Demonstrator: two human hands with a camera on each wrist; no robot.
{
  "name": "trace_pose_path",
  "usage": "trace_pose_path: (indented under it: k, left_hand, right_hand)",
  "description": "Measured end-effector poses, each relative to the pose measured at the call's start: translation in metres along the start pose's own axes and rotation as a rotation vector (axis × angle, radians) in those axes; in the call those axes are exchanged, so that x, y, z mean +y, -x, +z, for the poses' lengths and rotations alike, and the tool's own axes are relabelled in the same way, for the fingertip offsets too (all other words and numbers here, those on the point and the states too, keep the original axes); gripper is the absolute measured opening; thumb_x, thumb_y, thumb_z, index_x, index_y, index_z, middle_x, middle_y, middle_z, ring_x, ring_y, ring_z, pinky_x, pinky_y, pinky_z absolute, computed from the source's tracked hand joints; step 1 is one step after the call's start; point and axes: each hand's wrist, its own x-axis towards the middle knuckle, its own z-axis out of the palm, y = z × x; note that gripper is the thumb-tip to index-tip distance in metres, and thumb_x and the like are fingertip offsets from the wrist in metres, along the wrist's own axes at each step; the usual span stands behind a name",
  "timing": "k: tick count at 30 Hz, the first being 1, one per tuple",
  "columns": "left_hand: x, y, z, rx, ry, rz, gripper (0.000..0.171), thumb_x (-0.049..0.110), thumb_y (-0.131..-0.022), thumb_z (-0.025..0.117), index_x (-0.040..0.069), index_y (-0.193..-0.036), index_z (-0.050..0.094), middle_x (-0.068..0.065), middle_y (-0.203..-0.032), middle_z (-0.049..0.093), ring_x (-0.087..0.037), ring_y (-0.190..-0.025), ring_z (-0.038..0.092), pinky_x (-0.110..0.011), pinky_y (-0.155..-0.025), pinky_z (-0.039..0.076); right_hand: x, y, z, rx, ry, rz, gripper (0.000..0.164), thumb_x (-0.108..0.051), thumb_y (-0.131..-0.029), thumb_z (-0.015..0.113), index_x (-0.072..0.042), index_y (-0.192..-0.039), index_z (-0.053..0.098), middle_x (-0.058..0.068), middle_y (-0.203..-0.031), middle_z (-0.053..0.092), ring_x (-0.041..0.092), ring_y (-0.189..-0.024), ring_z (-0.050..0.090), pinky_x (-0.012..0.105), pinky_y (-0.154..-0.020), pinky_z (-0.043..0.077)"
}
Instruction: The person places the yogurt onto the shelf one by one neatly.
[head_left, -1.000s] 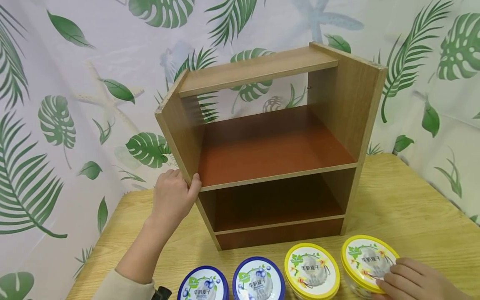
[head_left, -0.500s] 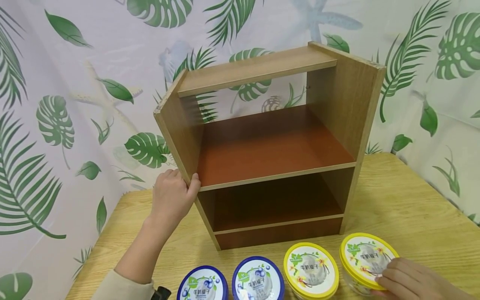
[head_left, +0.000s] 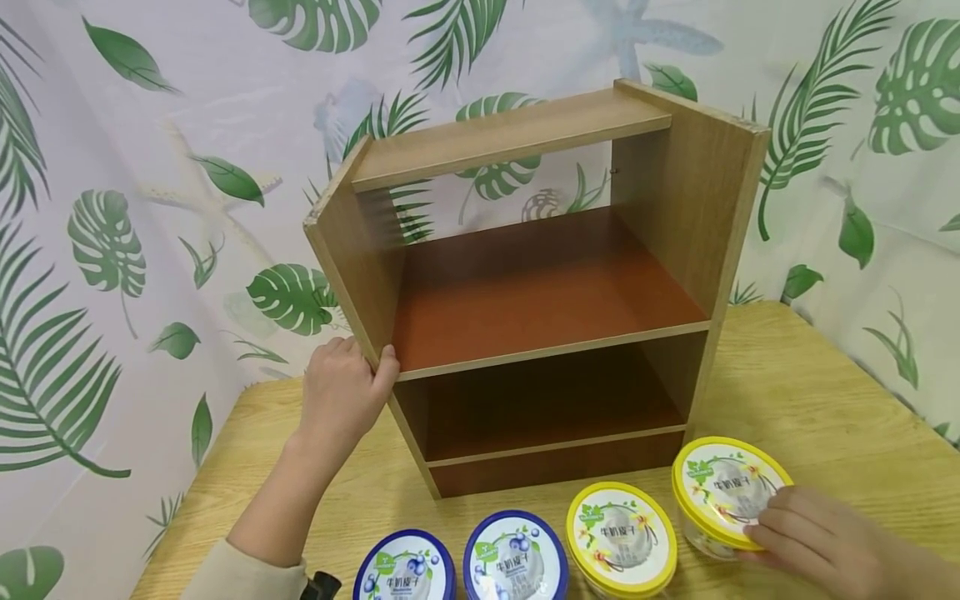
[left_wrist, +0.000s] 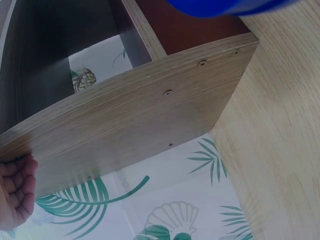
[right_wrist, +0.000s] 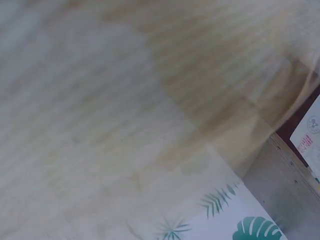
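My left hand (head_left: 345, 387) grips the front edge of the left side panel of a small wooden shelf unit (head_left: 517, 352), its thumb at the middle shelf board. In the left wrist view, the fingers (left_wrist: 20, 182) curl against the panel's outer face. At the lower right, my right hand (head_left: 821, 533) holds a round tub with a yellow lid (head_left: 731, 492) by its right side. The tub stands beside the unit's front right corner, tilted a little. Part of its white label (right_wrist: 309, 137) shows at the edge of the right wrist view.
Another yellow-lidded tub (head_left: 621, 537) and two blue-lidded tubs (head_left: 515, 557) (head_left: 407, 571) stand in a row before the unit on the wooden table (head_left: 817, 400). A leaf-printed backdrop (head_left: 187, 208) surrounds the table's back and sides.
My right hand has moved the yellow-lidded tub forward and slightly left, toward the shelf unit. The left hand keeps its grip on the panel, and the other tubs stay put.
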Motion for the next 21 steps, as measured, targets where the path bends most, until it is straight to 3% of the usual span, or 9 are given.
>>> trace_pose_path:
  k: [5, 10, 21]
  left_hand:
    - [0.000, 0.000, 0.000, -0.009, -0.005, -0.005, 0.029, 0.020, -0.087, 0.052, -0.003, -0.074, 0.065, -0.014, -0.062, 0.062, -0.031, -0.062, 0.056, -0.042, -0.061, 0.045]
    - [0.001, 0.000, -0.001, -0.023, -0.006, -0.010, 0.030, 0.020, -0.088, 0.051, -0.003, -0.075, 0.066, -0.014, -0.063, 0.063, -0.031, -0.062, 0.057, -0.042, -0.062, 0.045]
    - [0.000, 0.001, 0.000, -0.016, 0.003, -0.012, 0.031, 0.020, -0.087, 0.051, -0.003, -0.074, 0.065, -0.013, -0.060, 0.061, -0.030, -0.060, 0.055, -0.041, -0.059, 0.044]
  right_hand:
    - [0.003, -0.007, -0.005, -0.029, 0.009, 0.002, 0.029, -0.020, -0.099, 0.047, 0.001, -0.087, 0.064, 0.005, -0.080, 0.060, 0.014, -0.075, 0.050, 0.019, -0.073, 0.043]
    - [0.012, -0.017, -0.004, 0.064, 0.012, -0.046, 0.026, -0.019, -0.096, 0.054, 0.002, -0.083, 0.063, 0.005, -0.077, 0.060, 0.014, -0.067, 0.049, 0.019, -0.057, 0.040]
    - [0.022, -0.032, -0.018, 0.043, 0.003, -0.057, 0.027, -0.019, -0.096, 0.052, 0.001, -0.082, 0.062, 0.005, -0.076, 0.059, 0.013, -0.066, 0.048, 0.018, -0.055, 0.039]
